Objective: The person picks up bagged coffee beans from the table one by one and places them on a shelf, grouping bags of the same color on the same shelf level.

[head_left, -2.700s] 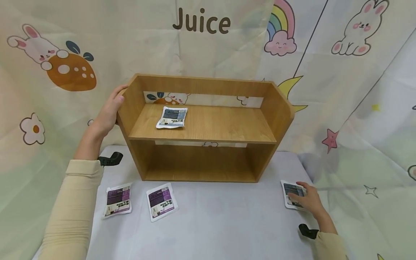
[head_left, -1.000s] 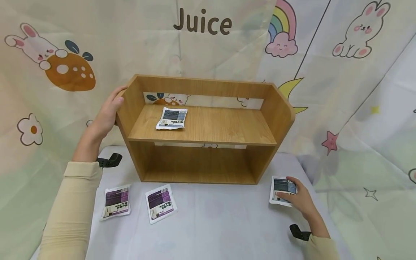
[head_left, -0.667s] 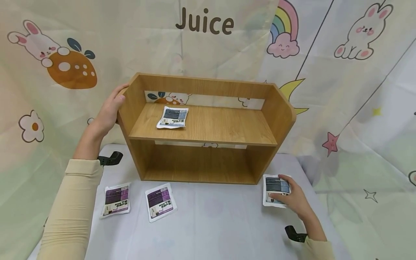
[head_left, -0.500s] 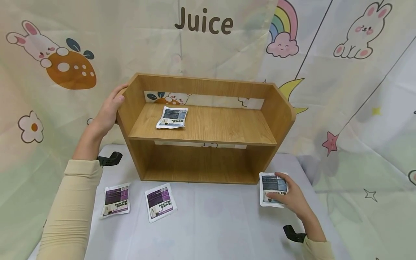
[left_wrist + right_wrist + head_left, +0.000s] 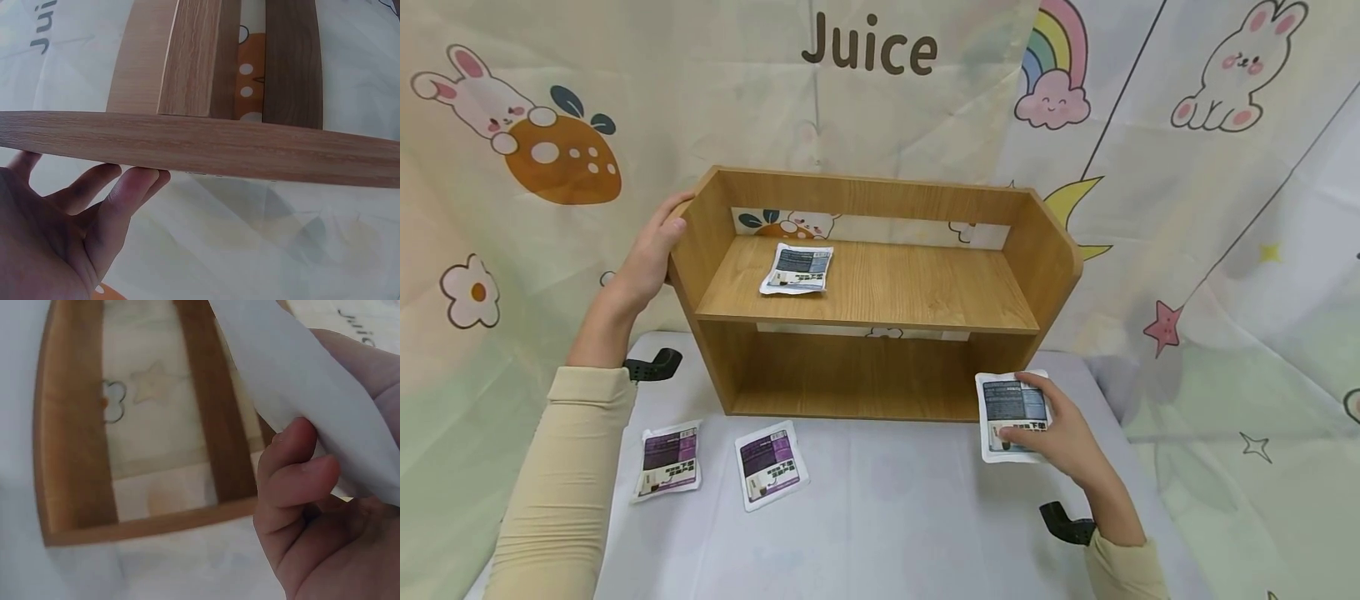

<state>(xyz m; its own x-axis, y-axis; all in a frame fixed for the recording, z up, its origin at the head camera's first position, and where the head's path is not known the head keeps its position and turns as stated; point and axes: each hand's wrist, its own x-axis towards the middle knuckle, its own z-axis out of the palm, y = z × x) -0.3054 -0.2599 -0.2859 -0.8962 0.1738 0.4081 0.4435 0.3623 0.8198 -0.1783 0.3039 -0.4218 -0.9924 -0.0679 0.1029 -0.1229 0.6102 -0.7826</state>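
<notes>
My right hand (image 5: 1060,437) pinches a white packet with a blue label (image 5: 1015,415) by its right side, raised in front of the wooden shelf's (image 5: 880,325) lower right corner. In the right wrist view the packet's plain white back (image 5: 300,381) shows, with curled fingers (image 5: 303,481) against it. At the upper left, my left hand (image 5: 651,250) rests against the outside of the shelf's side panel; its thumb and fingertips touch the panel (image 5: 206,147) in the left wrist view. Another blue-label packet (image 5: 797,269) lies on the upper board, toward the left.
Two purple-label packets, one at far left (image 5: 668,460) and one beside it (image 5: 771,465), lie on the white-covered table (image 5: 865,517) before the shelf. A printed cloth (image 5: 887,108) hangs behind. Black cameras are strapped to both wrists.
My right hand has picked up the blue-label packet from the table's right side and carried it left and up toward the shelf. My left hand stays at the side panel.
</notes>
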